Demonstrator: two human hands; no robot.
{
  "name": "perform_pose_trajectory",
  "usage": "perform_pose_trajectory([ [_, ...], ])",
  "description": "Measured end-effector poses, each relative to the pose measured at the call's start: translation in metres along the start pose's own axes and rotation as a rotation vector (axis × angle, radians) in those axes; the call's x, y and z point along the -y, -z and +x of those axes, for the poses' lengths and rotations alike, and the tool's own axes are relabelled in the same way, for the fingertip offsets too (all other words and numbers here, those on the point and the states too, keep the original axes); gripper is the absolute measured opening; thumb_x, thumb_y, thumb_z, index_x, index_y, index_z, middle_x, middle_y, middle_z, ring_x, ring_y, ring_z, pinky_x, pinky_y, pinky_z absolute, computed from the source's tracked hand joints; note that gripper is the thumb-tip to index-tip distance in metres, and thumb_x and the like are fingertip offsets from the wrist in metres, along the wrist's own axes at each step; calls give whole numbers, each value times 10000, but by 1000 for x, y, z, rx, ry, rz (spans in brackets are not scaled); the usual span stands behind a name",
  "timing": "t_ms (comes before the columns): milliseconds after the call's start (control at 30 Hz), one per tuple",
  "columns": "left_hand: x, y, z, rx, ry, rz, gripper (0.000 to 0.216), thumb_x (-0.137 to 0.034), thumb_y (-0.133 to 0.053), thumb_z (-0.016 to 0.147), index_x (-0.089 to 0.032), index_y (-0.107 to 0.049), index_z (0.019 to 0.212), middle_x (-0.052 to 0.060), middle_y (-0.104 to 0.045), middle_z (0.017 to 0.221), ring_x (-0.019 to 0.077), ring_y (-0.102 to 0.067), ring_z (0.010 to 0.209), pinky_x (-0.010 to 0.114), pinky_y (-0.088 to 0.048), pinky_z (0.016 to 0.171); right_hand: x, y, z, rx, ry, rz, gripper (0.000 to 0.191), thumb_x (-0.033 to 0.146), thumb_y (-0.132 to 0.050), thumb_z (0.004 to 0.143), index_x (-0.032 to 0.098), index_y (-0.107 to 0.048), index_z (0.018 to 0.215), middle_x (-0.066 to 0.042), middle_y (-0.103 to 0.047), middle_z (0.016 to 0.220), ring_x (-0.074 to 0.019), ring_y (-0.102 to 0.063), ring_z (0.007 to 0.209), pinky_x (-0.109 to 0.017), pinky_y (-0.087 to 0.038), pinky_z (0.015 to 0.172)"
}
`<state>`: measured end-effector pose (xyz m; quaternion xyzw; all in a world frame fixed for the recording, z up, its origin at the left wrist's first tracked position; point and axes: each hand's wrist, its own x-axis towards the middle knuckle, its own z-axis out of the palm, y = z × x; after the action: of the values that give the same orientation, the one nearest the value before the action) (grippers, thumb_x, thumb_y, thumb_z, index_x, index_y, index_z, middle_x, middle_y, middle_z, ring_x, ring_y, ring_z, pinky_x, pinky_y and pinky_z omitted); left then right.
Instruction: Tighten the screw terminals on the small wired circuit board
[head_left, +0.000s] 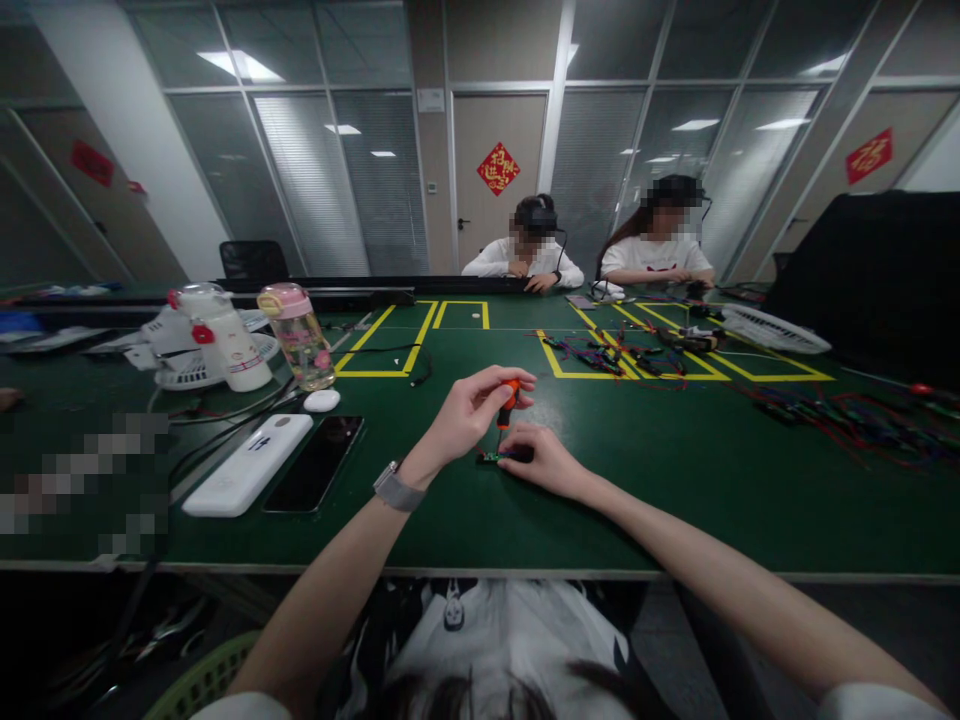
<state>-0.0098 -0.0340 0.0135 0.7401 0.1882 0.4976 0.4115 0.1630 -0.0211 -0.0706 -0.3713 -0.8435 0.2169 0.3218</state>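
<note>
My left hand (471, 408), with a grey watch on its wrist, is closed round the orange handle of a small screwdriver (509, 398) held upright. Its tip points down onto a small dark component (498, 457) lying on the green table (675, 480). My right hand (541, 457) rests on the table just right of that component, fingers curled and pinching its end to hold it down. Both hands meet at the middle of the table, close to the front edge.
To the left lie a white power bank (247, 463), a black phone (315, 463), a pink-capped bottle (298, 336) and a white bottle (225, 338). Tangled red and coloured wires (847, 412) spread at right. Two other people sit at the far side.
</note>
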Motion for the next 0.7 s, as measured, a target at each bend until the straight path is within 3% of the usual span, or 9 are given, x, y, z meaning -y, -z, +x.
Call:
perform_pose_trajectory([
  [700,4,-6,5,-85,-101,126,131,-204,-576,895,-156,-679,961,38,-577,946,106,-652,776,208,-577,688,-1,0,-1,-16,-34,17,42,137,-706,751,140,-718,791,-38,-631,779,-153,-576,695,-265,-455,641],
])
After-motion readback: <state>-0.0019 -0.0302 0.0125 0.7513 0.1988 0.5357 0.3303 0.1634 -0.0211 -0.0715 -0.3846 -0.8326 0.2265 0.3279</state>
